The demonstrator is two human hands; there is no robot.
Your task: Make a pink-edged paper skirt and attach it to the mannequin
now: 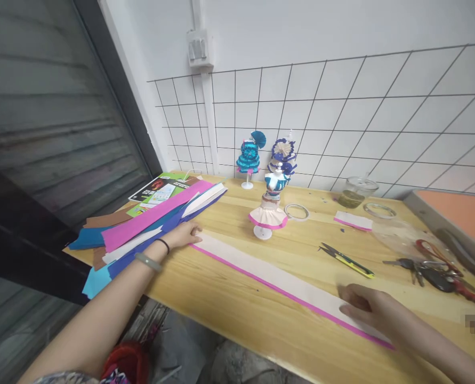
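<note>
A long white crepe-like paper strip [269,266] with a pink border along its near edge stretches diagonally across the wooden table. My left hand [187,234] pinches its far left end between thumb and fingers. Toward the other end, my right hand [365,305] is curled over the strip, thumb on the paper and fingers by its far edge; the exact grip is partly hidden. Behind the strip stands a small dress form [276,184] on a round white base, wearing a blue-and-white top and a white pleated skirt [268,217] with a pink hem.
Colored paper sheets [153,218] pile up at the left. Two decorated dress forms, one teal [248,157] and one purple [282,152], stand by the wall. Yellow-handled thread snippers [347,260], tape rolls [297,212], a short pink-edged strip [353,220], a glass jar [355,192] and keys [415,266] lie rightward.
</note>
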